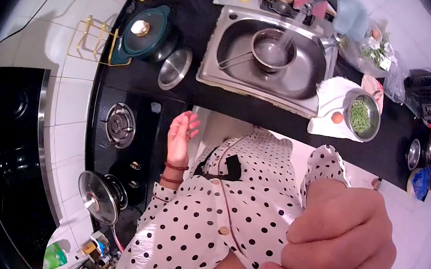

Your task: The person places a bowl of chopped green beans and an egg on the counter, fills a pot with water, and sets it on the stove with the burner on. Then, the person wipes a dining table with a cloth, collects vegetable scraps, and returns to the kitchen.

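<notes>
The left hand (181, 133) is held half open and empty, while the right hand (333, 243) is folded, its contents hidden. Beyond them, the saucepan (264, 61) is set in the sink (302, 85) under running water; to its right, green pieces (360, 117) are held in a bowl (374, 130) on the bench (261, 110).

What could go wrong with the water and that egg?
The pot might overflow into the sink, because water is pouring into it. It could also tip, since neither hand is holding it. The round egg could roll off the cloth and crack if something bumps it.
</notes>
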Tool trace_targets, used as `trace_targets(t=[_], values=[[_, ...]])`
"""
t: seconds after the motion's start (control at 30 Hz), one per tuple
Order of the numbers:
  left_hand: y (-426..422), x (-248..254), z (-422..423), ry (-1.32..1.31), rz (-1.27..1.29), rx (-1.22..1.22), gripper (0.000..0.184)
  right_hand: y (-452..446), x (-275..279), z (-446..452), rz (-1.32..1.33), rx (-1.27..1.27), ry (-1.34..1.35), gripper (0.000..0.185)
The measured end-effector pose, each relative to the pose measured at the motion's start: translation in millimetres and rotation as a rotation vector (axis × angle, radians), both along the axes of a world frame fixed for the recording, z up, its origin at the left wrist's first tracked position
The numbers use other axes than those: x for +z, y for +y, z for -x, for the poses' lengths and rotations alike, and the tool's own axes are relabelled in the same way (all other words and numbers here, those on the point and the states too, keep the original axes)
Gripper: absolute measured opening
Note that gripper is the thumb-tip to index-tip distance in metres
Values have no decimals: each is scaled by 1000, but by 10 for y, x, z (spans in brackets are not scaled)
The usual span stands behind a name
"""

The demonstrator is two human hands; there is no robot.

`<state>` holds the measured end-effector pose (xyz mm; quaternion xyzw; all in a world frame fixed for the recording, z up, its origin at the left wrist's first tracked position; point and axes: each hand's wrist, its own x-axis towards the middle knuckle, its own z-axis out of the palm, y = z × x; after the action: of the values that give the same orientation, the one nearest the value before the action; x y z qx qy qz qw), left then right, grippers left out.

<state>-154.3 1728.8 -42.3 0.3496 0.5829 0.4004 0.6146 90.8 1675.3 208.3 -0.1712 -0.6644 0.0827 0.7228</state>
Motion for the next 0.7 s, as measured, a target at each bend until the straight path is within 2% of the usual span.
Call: trace_targets(t=[0.33, 0.57, 0.7], values=[[-74, -156, -1, -10, 59, -56, 35, 23, -79, 14, -58, -107, -111, 25], [-35, -135, -58, -6, 53, -102, 34, 0, -66, -66, -119, -287, -211, 31], [21, -86, -263, 6, 46, -165, 33, 158, -123, -121, -281, -317, 12, 25]])
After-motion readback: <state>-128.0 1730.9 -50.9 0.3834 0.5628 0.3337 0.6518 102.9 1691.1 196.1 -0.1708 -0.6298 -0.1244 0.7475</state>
